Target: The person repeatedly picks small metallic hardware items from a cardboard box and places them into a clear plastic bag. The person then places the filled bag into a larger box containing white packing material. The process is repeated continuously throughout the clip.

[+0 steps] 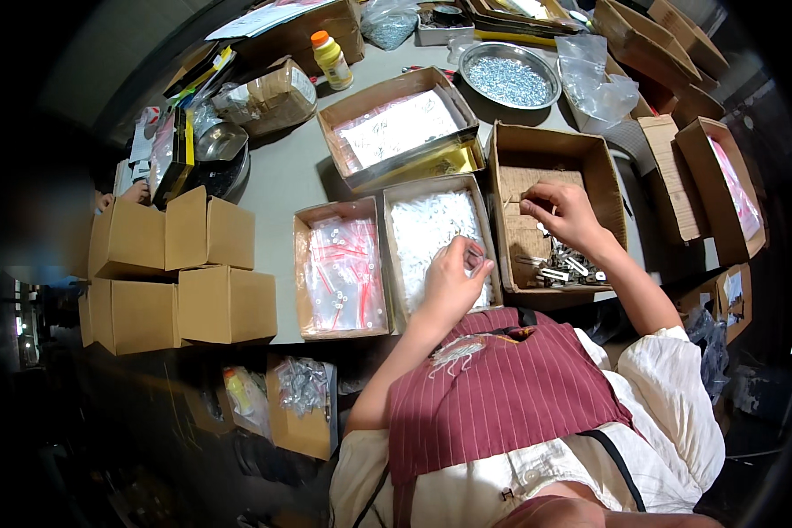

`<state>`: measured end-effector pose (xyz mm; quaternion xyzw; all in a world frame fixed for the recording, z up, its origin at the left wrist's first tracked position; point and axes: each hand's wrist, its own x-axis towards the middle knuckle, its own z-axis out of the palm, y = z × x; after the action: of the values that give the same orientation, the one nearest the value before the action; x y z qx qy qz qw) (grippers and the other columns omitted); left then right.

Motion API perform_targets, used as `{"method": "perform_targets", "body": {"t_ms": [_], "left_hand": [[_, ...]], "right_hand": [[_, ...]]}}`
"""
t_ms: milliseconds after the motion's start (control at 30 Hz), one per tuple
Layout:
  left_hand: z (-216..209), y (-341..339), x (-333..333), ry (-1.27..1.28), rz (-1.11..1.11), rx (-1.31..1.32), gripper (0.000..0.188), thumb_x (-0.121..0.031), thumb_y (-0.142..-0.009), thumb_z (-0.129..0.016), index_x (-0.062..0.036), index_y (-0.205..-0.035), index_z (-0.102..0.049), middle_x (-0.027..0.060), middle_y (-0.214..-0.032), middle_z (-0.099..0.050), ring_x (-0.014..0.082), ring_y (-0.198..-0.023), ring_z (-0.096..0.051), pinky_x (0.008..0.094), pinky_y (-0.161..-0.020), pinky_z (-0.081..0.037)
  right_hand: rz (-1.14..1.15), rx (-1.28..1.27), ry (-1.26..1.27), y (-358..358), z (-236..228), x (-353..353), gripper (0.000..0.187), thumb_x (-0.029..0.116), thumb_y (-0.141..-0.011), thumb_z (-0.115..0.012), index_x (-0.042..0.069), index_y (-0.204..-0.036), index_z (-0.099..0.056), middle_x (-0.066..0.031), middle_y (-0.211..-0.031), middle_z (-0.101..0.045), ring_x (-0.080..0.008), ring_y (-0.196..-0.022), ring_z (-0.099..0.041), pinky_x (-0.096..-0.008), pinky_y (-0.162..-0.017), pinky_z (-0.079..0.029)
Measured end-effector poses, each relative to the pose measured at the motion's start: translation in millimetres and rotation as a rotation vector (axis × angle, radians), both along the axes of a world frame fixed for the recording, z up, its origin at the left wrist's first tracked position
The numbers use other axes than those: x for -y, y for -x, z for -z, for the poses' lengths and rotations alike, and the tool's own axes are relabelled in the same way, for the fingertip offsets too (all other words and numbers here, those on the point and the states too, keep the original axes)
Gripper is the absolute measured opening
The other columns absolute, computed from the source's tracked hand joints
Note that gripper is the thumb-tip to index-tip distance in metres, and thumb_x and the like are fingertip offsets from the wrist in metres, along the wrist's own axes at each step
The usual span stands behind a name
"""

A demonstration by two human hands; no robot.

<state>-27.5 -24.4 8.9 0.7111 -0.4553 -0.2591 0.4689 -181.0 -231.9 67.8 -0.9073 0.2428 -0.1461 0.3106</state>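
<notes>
My left hand (453,280) is over the box of small white plastic pieces (422,216), thumb and fingers curled together. Whatever it may hold is too small to make out. Above the larger cardboard box (559,141) to the right, my right hand (561,211) is closed in a pinch, and its content cannot be told. Flat metal pieces (568,268) lie at the near end of that box, below my right wrist. Left of the white pieces stands a box of clear zip bags with red strips (339,255), dotted with small white bits.
Behind these is a box with a white sheet (405,128). A round metal bowl of small shiny parts (510,79) stands at the back. Brown cartons (229,304) stand at the left, near another person's hand (132,194). An orange-capped bottle (331,60) stands beside a taped carton (268,95).
</notes>
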Motion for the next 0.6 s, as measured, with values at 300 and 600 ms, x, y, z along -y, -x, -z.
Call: {"method": "perform_targets", "body": {"t_ms": [300,600], "left_hand": [[-17,11,12,0.08,-0.016,-0.092,0.033,-0.009,-0.081,-0.079,0.0005,-0.105,-0.059,0.0183,-0.088,-0.069,0.0376,-0.083,-0.069,0.0452,-0.077,-0.055],[-17,3,1,0.231,0.163,0.069,0.04,-0.007,-0.075,-0.079,-0.0019,-0.107,-0.057,0.0195,-0.096,-0.066,0.0406,-0.094,-0.066,0.0471,-0.08,-0.053]], "right_hand": [[-0.077,0.269,-0.091,-3,-26,-67,0.013,0.01,-0.095,-0.073,-0.002,-0.094,-0.076,-0.0111,-0.083,-0.073,-0.0207,-0.075,-0.07,-0.0308,-0.067,-0.052],[-0.559,-0.284,-0.291,-17,-52,-68,0.035,0.036,-0.096,-0.07,0.002,-0.101,-0.075,-0.0218,-0.077,-0.07,-0.0386,-0.071,-0.07,-0.045,-0.069,-0.055]]}}
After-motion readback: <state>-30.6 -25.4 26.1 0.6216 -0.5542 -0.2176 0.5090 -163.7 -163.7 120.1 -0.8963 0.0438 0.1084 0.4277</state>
